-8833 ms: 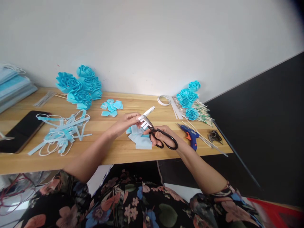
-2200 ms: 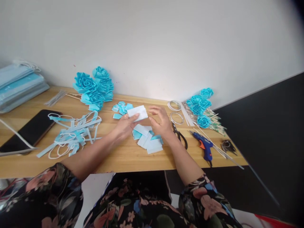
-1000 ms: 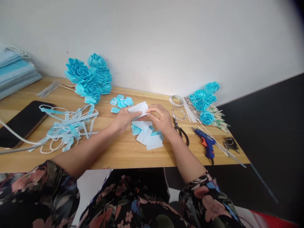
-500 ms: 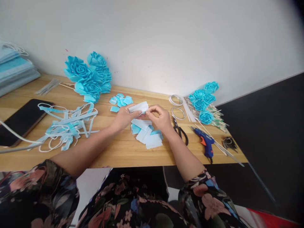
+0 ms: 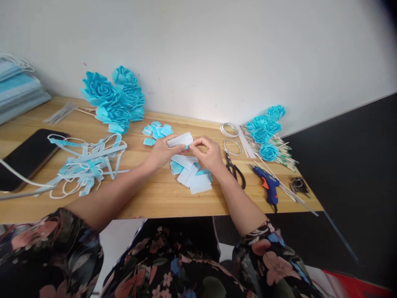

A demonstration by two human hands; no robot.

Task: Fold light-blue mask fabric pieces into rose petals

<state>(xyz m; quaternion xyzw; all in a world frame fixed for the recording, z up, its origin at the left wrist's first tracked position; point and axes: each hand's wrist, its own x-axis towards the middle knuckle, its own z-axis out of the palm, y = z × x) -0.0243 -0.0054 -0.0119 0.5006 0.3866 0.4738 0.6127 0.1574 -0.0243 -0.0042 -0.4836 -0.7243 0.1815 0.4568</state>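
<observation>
My left hand (image 5: 161, 150) is closed on a white-and-blue piece of mask fabric (image 5: 180, 140), its thumb across the near side. At the right edge of that piece, my right hand (image 5: 208, 153) pinches a corner between thumb and fingertips, with a bit of blue showing there. Below both hands lies a loose pile of cut mask fabric pieces (image 5: 201, 183), white and light blue. Beyond my left hand, several small blue cut petals (image 5: 159, 131) are spread on the wooden table (image 5: 149, 198).
Mask straps and strips (image 5: 85, 163) lie tangled left, beside a phone (image 5: 29, 155) and stacked masks (image 5: 18, 89). Blue fabric flowers stand far left (image 5: 116, 99) and right (image 5: 262, 128). Scissors (image 5: 234, 169), tape rolls (image 5: 229, 130) and a blue glue gun (image 5: 269, 186) lie right.
Both hands stay in nearly the same place on the fabric piece. A little more blue shows at its pinched right edge. The whole view has shifted slightly.
</observation>
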